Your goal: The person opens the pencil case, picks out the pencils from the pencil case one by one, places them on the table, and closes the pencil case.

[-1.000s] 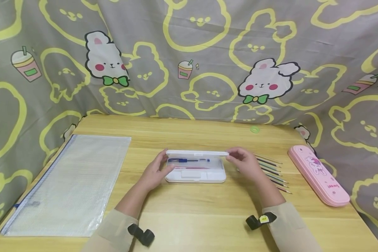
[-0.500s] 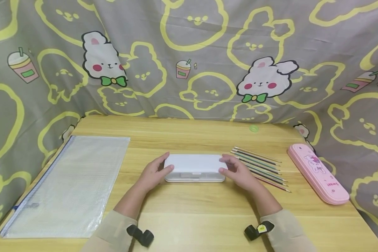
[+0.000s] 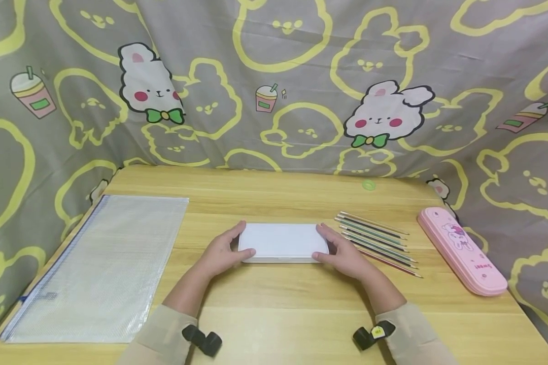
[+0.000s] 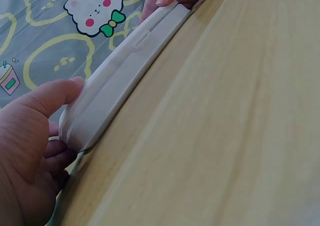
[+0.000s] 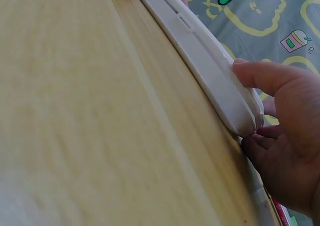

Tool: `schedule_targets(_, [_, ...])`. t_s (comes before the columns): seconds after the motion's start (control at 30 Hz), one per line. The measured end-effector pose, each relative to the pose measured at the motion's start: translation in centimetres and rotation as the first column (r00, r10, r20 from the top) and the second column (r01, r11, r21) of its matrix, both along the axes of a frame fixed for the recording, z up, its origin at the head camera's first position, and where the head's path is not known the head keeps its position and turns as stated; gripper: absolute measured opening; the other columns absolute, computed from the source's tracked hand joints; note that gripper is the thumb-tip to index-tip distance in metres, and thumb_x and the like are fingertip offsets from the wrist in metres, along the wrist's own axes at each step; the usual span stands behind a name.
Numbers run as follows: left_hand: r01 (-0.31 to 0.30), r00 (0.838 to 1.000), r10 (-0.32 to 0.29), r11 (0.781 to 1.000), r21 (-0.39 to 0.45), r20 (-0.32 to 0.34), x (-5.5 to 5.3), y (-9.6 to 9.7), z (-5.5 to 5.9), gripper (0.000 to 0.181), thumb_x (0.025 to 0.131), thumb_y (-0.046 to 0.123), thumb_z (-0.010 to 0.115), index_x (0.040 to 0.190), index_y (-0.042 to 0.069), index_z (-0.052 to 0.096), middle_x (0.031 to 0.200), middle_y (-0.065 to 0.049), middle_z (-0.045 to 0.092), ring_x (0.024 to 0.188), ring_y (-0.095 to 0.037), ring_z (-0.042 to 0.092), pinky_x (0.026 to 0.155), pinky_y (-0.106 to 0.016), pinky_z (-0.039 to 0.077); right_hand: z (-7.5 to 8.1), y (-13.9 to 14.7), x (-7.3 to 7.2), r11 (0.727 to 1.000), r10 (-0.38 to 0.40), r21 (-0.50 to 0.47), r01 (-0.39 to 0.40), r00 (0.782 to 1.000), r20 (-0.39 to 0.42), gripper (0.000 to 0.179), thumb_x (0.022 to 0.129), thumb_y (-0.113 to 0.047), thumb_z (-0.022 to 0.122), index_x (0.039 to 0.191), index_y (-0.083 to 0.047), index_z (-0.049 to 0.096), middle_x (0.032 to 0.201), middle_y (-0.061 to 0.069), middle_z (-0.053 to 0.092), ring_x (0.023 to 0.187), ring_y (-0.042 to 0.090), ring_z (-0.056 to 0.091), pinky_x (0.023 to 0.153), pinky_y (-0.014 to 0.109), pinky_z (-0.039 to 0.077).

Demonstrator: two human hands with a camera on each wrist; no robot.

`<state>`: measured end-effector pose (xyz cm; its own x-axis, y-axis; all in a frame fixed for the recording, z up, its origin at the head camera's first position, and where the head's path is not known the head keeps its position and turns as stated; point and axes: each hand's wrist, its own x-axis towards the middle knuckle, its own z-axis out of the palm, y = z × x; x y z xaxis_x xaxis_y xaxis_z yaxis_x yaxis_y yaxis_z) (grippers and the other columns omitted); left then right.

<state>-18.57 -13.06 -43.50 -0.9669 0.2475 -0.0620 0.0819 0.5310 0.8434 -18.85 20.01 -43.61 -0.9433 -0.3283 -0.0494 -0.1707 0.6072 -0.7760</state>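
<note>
A white pencil case (image 3: 283, 240) lies on the wooden table, its lid lowered over the base. My left hand (image 3: 224, 249) grips its left end, the thumb on the lid's front corner and the fingers around the side. At the other end my right hand (image 3: 342, 252) holds the case the same way. Both wrist views show the front wall of the case (image 4: 122, 79) with its small latch in the middle. The pen and other items seen inside earlier are hidden under the lid. Just right of my right hand lies a row of several pencils (image 3: 379, 241).
A pink pencil case (image 3: 462, 252) lies at the right edge of the table. On the left is a translucent zip pouch (image 3: 100, 268). A small green ring (image 3: 368, 185) lies near the back, before a patterned curtain (image 3: 297, 86).
The lid of the white pencil case has swung down from raised to lowered, covering the contents. Both hands have followed it, thumbs coming onto the lid; the right hand moved left, uncovering the pencils.
</note>
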Motion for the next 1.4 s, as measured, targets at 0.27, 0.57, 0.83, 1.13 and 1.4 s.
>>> schedule_targets(0.27, [0.003,1.000,-0.002,1.000,-0.017,0.003,-0.3,-0.1,-0.2,0.089,0.083,0.037,0.077,0.152,0.004,0.032,0.161,-0.010,0.028,0.149,-0.030,0.024,0.122,-0.046,0.021,-0.1,0.0,-0.1,1.000,0.004,-0.010,-0.004,1.000,0.008,0.084,0.085,-0.031,0.076,0.152,-0.003,0.032,0.162,0.019,0.022,0.150,0.038,0.018,0.121,0.053,0.018])
schedule_targets(0.57, [0.026,0.999,-0.026,0.999,-0.028,-0.021,-0.3,0.0,-0.2,0.088,0.084,0.037,0.076,0.152,0.003,0.031,0.160,-0.011,0.028,0.149,-0.030,0.024,0.122,-0.045,0.021,-0.3,0.1,0.0,1.000,0.001,-0.007,-0.002,1.000,-0.010,0.085,0.085,-0.031,0.076,0.152,-0.003,0.033,0.162,0.018,0.023,0.150,0.038,0.019,0.121,0.052,0.018])
schedule_targets(0.83, [0.058,0.996,-0.062,0.997,-0.052,-0.067,-0.1,-0.2,-0.1,0.084,0.088,0.036,0.072,0.152,0.001,0.031,0.161,-0.014,0.027,0.149,-0.032,0.024,0.122,-0.047,0.021,0.0,-0.3,0.3,1.000,-0.016,0.010,0.016,1.000,-0.026,0.083,0.086,-0.034,0.075,0.152,-0.005,0.034,0.162,0.018,0.023,0.150,0.039,0.019,0.121,0.055,0.017])
schedule_targets(1.13, [0.023,0.975,-0.077,0.969,-0.246,-0.211,-0.7,-0.7,0.5,0.066,0.102,0.034,0.042,0.153,-0.003,0.023,0.162,-0.020,0.017,0.151,-0.036,0.017,0.123,-0.052,0.016,1.0,-0.8,-0.7,0.984,0.014,0.177,0.020,0.982,-0.189,0.062,0.102,-0.039,0.047,0.153,-0.007,0.033,0.161,0.023,0.019,0.148,0.046,0.019,0.117,0.064,0.019])
schedule_targets(1.4, [-0.112,0.944,-0.098,0.803,-0.586,-0.314,-2.8,-0.9,1.9,0.069,0.102,0.047,0.037,0.157,0.009,0.020,0.164,-0.021,0.009,0.151,-0.043,0.007,0.121,-0.062,0.003,2.3,-1.1,-3.3,0.809,0.013,0.561,0.175,0.949,-0.314,0.067,0.101,-0.053,0.039,0.155,-0.015,0.030,0.163,0.023,0.010,0.150,0.045,0.004,0.119,0.065,0.005])
